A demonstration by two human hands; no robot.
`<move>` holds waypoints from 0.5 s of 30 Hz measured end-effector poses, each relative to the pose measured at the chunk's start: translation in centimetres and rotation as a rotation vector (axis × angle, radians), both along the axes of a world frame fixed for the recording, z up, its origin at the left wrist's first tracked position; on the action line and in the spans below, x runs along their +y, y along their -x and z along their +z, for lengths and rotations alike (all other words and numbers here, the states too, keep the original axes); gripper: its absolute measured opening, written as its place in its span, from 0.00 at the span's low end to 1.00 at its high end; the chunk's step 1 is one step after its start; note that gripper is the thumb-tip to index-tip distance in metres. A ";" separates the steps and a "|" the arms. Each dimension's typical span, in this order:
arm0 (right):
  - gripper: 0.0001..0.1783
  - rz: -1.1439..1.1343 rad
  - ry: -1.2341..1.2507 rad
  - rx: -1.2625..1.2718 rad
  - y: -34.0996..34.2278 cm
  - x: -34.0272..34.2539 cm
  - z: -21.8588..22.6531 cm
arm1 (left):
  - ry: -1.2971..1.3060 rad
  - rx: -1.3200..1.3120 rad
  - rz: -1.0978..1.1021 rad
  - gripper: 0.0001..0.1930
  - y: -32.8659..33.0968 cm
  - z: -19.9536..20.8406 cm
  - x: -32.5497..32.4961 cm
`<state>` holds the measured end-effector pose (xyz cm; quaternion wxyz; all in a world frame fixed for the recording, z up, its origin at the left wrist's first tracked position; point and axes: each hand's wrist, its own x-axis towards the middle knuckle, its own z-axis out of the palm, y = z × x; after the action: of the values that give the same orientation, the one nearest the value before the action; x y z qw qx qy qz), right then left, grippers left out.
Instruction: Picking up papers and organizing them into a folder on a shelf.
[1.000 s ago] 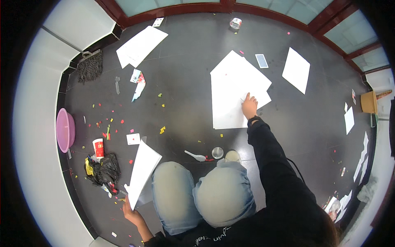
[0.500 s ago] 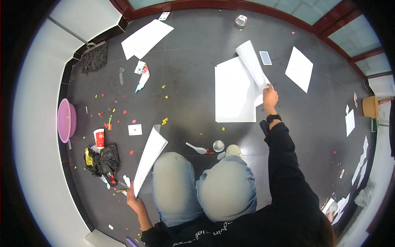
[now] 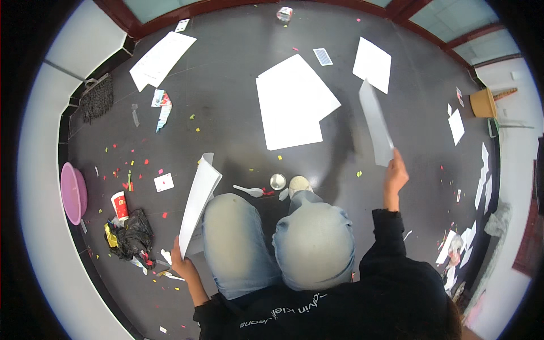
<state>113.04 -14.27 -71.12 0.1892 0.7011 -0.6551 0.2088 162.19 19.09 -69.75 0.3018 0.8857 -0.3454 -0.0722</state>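
Note:
My left hand (image 3: 184,265) is closed on the lower end of some white paper sheets (image 3: 198,195), which stand curled upright beside my left knee. Out to the right, my right hand (image 3: 396,174) pinches the edge of a single sheet of paper (image 3: 375,124), raised off the floor and seen nearly edge-on. Ahead of my knees lies a pile of overlapping white sheets (image 3: 289,113). Another loose sheet (image 3: 372,65) rests on the floor just beyond the one in my right hand.
A black plastic bag (image 3: 136,232), a red paper cup (image 3: 119,205) and a pink basin (image 3: 73,192) are on the left. A white spoon (image 3: 248,191) and a round metal lid or tin (image 3: 277,181) lie by my foot. Colourful scraps and playing cards (image 3: 164,182) dot the dark floor.
My right hand has lifted a sheet from the pile and carried it to the right. The left hand keeps its sheets. The view has shifted, so the floor items appear further left.

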 end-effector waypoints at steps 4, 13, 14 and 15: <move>0.10 0.009 -0.381 0.034 -1.8 5.4 -4.9 | -0.015 0.008 -0.077 0.27 -0.3 -0.3 -0.3; 0.17 0.038 -0.450 -0.226 -6.0 3.7 -15.4 | -0.015 -0.025 -0.009 0.27 0.1 0.7 0.5; 0.18 0.078 -0.465 -0.351 -7.5 1.9 -15.9 | -0.019 -0.028 -0.006 0.27 0.1 0.6 0.8; 0.18 0.046 -0.469 -0.465 -9.0 -0.1 -17.0 | -0.018 -0.026 -0.003 0.26 0.1 0.3 0.9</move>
<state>122.02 -14.41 -88.14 -0.1365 0.6738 -0.6949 0.2109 162.08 20.02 -69.41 0.2893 0.8887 -0.3500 -0.0643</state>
